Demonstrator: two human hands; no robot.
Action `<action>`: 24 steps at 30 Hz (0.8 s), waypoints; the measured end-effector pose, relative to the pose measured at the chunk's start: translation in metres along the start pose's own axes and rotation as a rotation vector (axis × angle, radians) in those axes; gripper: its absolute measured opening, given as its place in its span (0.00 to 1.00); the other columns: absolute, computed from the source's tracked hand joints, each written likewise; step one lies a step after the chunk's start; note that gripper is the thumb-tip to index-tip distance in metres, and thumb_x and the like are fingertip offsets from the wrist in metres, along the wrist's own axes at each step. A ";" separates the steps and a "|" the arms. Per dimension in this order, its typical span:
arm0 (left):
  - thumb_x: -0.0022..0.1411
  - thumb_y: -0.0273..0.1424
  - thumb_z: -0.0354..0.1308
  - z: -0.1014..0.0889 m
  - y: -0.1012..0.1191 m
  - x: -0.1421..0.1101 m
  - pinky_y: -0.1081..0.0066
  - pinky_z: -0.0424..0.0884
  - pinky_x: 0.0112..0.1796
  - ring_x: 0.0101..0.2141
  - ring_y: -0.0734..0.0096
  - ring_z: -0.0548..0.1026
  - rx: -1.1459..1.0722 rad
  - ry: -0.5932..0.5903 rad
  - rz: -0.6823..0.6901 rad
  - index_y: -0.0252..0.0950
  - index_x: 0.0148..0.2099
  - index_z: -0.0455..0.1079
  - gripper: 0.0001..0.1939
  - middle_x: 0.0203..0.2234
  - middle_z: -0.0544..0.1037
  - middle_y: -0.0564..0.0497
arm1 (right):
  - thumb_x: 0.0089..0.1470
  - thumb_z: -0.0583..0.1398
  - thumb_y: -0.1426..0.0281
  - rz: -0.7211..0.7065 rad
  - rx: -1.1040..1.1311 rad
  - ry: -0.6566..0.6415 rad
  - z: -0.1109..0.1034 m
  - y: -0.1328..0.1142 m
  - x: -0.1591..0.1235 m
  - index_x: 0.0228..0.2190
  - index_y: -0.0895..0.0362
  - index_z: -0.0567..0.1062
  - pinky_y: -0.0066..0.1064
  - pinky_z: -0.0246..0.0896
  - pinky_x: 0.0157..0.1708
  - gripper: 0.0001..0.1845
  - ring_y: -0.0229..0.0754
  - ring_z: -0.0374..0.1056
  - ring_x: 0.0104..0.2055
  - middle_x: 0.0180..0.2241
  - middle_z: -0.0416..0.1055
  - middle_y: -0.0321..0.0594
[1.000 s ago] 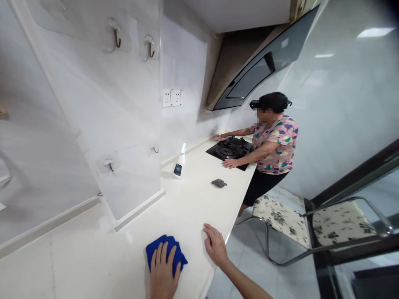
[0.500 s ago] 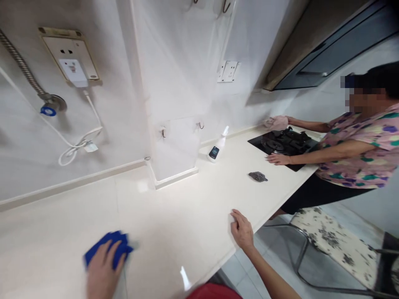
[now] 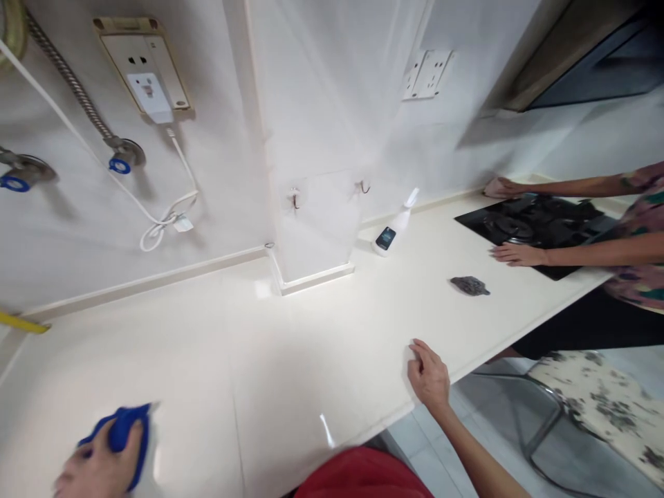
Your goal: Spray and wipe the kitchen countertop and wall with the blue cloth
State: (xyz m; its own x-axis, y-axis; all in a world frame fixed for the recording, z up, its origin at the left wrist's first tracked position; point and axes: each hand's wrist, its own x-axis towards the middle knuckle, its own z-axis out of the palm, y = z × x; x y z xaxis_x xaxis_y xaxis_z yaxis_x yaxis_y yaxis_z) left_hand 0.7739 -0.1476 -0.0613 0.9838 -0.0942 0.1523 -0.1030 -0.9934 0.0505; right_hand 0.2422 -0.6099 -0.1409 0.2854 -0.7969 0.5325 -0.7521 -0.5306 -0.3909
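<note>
My left hand (image 3: 101,463) presses a blue cloth (image 3: 124,429) onto the white countertop (image 3: 270,373), at the lower left. Its fingers curl over the bunched fabric. Near the counter's front edge, my right hand (image 3: 429,373) rests on the surface with its fingers curled in; whether anything is under them is hidden. Beyond it lies a dark grey, crumpled scouring pad or similar wad (image 3: 469,286). A white spray bottle (image 3: 394,228) with a dark label stands beside the wall pillar.
At the right, a person's hand (image 3: 519,254) lies beside the black gas hob (image 3: 539,221); their other hand holds a pale cloth (image 3: 496,188) behind it. A floral-seated chair (image 3: 606,401) stands below the counter. A plugged-in cord (image 3: 181,162) hangs on the wall above two valves.
My left hand has slid the blue cloth leftward over the counter. The view has turned left. The person's far hand has moved their cloth down behind the hob.
</note>
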 end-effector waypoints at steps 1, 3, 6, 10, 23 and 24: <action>0.56 0.59 0.41 -0.004 0.018 -0.017 0.41 0.66 0.43 0.49 0.27 0.70 -0.019 -0.049 0.006 0.39 0.57 0.71 0.39 0.49 0.72 0.30 | 0.54 0.52 0.72 -0.004 -0.004 -0.003 0.000 0.001 0.000 0.46 0.57 0.73 0.42 0.65 0.52 0.19 0.48 0.70 0.50 0.53 0.73 0.46; 0.61 0.57 0.39 -0.012 0.055 -0.054 0.44 0.66 0.45 0.48 0.35 0.71 -0.068 -0.030 0.149 0.41 0.59 0.69 0.37 0.50 0.71 0.35 | 0.54 0.53 0.72 -0.010 -0.017 -0.005 0.000 0.002 -0.001 0.46 0.57 0.74 0.41 0.65 0.51 0.19 0.48 0.70 0.49 0.53 0.74 0.46; 0.63 0.52 0.44 -0.016 0.114 -0.108 0.49 0.66 0.44 0.45 0.44 0.69 -0.117 0.006 0.414 0.40 0.58 0.70 0.31 0.49 0.70 0.37 | 0.53 0.52 0.72 -0.005 -0.031 -0.008 -0.001 0.002 -0.002 0.46 0.56 0.74 0.41 0.65 0.50 0.19 0.49 0.70 0.49 0.53 0.74 0.46; 0.64 0.45 0.50 -0.010 0.196 -0.179 0.51 0.65 0.46 0.50 0.47 0.66 -0.308 -0.058 0.739 0.43 0.59 0.69 0.25 0.53 0.68 0.38 | 0.53 0.52 0.71 -0.008 -0.031 -0.014 -0.002 0.002 -0.002 0.45 0.56 0.75 0.41 0.66 0.50 0.19 0.49 0.71 0.49 0.53 0.74 0.46; 0.52 0.40 0.65 0.003 0.296 -0.256 0.51 0.65 0.47 0.49 0.51 0.66 -0.653 -0.304 1.073 0.45 0.53 0.71 0.25 0.49 0.70 0.42 | 0.55 0.51 0.69 -0.054 -0.024 -0.029 -0.004 0.010 0.000 0.44 0.59 0.76 0.41 0.68 0.47 0.20 0.50 0.72 0.47 0.52 0.75 0.49; 0.52 0.39 0.65 0.004 0.280 -0.246 0.51 0.65 0.47 0.49 0.50 0.66 -0.651 -0.296 1.020 0.45 0.53 0.71 0.24 0.50 0.70 0.41 | 0.55 0.51 0.68 -0.059 -0.027 -0.039 -0.005 0.012 0.000 0.45 0.59 0.76 0.42 0.68 0.46 0.20 0.51 0.72 0.47 0.52 0.75 0.49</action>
State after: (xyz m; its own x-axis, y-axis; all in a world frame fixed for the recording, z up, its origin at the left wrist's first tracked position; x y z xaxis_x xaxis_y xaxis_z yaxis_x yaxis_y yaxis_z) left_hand 0.5036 -0.4032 -0.0881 0.3984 -0.8983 0.1855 -0.8091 -0.2490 0.5323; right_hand 0.2303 -0.6144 -0.1417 0.3529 -0.7752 0.5239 -0.7489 -0.5697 -0.3385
